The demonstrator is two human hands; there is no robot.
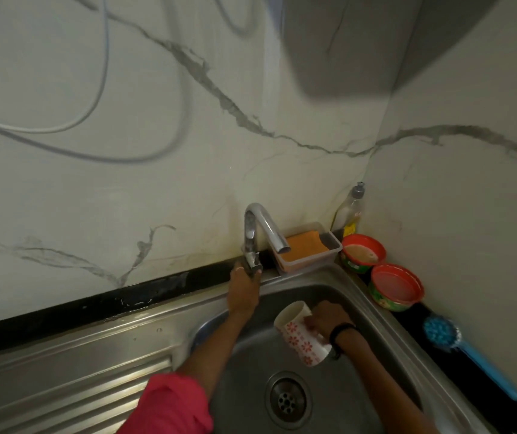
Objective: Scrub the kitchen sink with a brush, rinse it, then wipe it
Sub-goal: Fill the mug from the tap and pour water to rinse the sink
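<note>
Left hand (244,285): my fingers are closed on the tap handle (252,261).
Right hand (326,319): I grip a flowered cup (301,335), tilted over the sink basin (250,355).
Brush (444,333): blue, lying on the counter just right of the sink.
Drain (286,400): below the cup.

left hand (244,285): arm outstretched, fingers closed | right hand (326,319): fingers curled in grip

Black counter (413,319) carries two red-lidded tubs (396,287), blue brush (444,335).
</note>
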